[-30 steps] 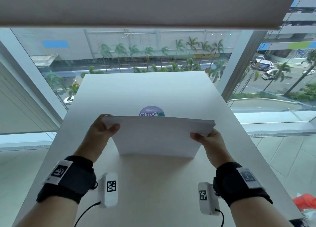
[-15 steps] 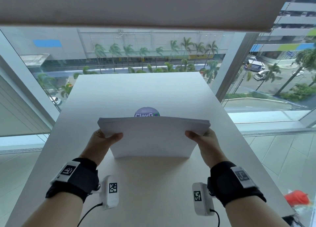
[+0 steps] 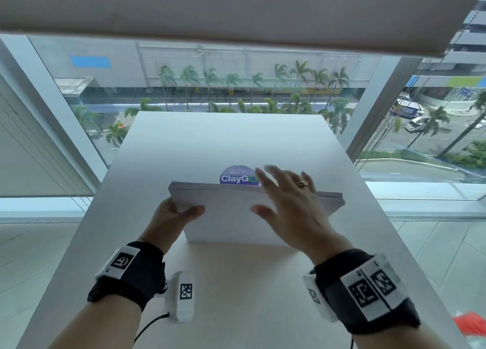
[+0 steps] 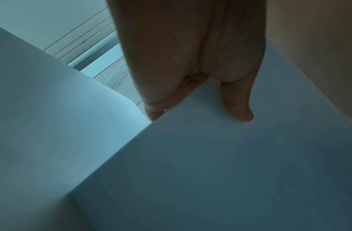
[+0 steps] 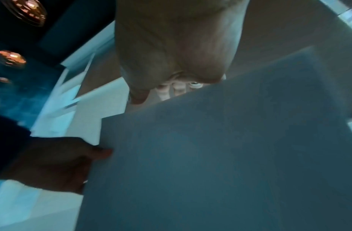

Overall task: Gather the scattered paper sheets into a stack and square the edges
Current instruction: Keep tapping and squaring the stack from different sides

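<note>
A stack of white paper sheets [image 3: 226, 217] stands on its lower edge on the white table [image 3: 236, 290], leaning toward me. My left hand [image 3: 181, 213] grips the stack's left side, thumb on the near face and fingers behind. In the left wrist view that thumb [image 4: 238, 109] presses on the paper stack [image 4: 210, 171]. My right hand [image 3: 284, 198] is off the paper, fingers spread and blurred over the stack's top edge, a ring on one finger. The right wrist view shows the paper stack [image 5: 220, 156] below the right palm and the left hand [image 5: 58, 161] at its edge.
A round purple ClayGo sticker [image 3: 236, 176] lies on the table just behind the stack. The table runs out to a large window [image 3: 236, 85]. Something red [image 3: 470, 322] sits low at the far right, off the table.
My right hand has let go of the stack's right side and swung up over its top edge with fingers spread. The left hand keeps its grip; the stack still stands.
</note>
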### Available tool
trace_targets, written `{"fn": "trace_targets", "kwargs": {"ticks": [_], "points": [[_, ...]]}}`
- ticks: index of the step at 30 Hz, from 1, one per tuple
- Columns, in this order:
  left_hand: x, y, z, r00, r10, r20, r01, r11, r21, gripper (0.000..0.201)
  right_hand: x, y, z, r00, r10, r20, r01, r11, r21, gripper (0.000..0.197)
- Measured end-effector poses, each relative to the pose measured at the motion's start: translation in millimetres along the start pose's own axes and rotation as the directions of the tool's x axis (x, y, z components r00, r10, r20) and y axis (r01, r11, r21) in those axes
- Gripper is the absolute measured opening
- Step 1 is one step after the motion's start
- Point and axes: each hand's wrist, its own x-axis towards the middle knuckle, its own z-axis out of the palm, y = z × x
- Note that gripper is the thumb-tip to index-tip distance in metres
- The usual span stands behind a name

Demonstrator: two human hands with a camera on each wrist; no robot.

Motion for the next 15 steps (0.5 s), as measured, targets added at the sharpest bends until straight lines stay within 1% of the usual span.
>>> {"fn": "trace_targets", "kwargs": {"ticks": [3,5,6,7,10,11,13,14,15], "points": [[0,0,-1,1.0,-0.001,-0.001,0.001,1.0,-0.007,0.031,7,-30,8,0.985,-0.163,0.061,0.165,0.986,-0.019,0.075],[-1,0,-1,1.0,0.007,0.019,-0.007,1.0,-0.005,0.03,17,-46,9,0.962,-0.232,0.146,0.231,0.973,0.022,0.077],[-1,1,0,0.999,0.009,0.032,-0.008,1.0,-0.012,0.029,22,-52,9,0.951,-0.245,0.186,0.238,0.969,0.06,0.076],[-2,2,0,0.999,0.01,0.039,-0.009,1.0,-0.021,0.03,26,-58,10,0.951,-0.247,0.185,0.237,0.969,0.072,0.075],[-3,4,1,0.999,0.024,0.041,-0.023,1.0,-0.019,0.037,33,-70,6,0.97,-0.225,0.089,0.221,0.974,0.051,0.081],[-3,4,1,0.999,0.022,0.038,-0.021,1.0,-0.014,0.038,35,-73,8,0.971,-0.222,0.089,0.216,0.974,0.072,0.081],[-2,3,1,0.999,0.012,0.034,-0.011,1.0,-0.018,0.038,39,-79,12,0.948,-0.263,0.177,0.249,0.963,0.098,0.077],[-2,4,1,1.0,0.007,0.031,-0.006,1.0,-0.022,0.038,40,-82,14,0.934,-0.266,0.239,0.245,0.963,0.116,0.075],[-3,5,2,1.0,0.002,0.025,-0.001,1.0,-0.019,0.037,41,-83,16,0.926,-0.265,0.268,0.238,0.963,0.13,0.074]]}}
